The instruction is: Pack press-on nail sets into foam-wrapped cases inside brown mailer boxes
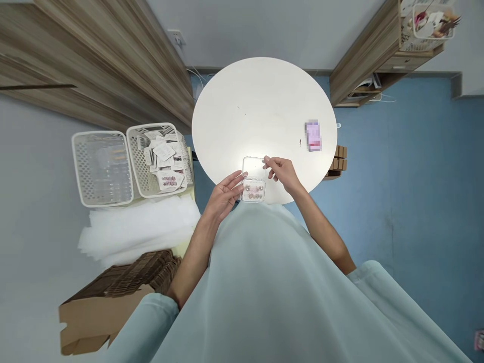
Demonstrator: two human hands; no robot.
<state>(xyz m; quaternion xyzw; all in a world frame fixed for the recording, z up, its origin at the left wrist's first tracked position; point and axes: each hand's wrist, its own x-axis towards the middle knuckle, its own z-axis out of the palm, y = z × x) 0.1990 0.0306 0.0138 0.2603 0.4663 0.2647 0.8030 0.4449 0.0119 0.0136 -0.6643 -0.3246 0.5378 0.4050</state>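
Note:
A small clear plastic case (252,200) lies open at the near edge of the white round table (260,101). Inside its lower half are two rows of small shiny pink pieces (254,188), which look like press-on nails. The see-through lid (253,164) is folded back, away from me. My left hand (224,197) grips the left side of the case, thumb by the lower half and fingers by the hinge. With thumb and forefinger, my right hand (283,173) pinches the lid's far right corner; its other fingers are curled.
A pixelated purple item (313,136) lies on the table's right side. At left stand a basket of cards and packets (130,132), a basket of clear plastic pieces (76,166), white sheets (139,224) and folded cardboard (102,317). Small brown boxes (340,157) sit beyond the table's right edge.

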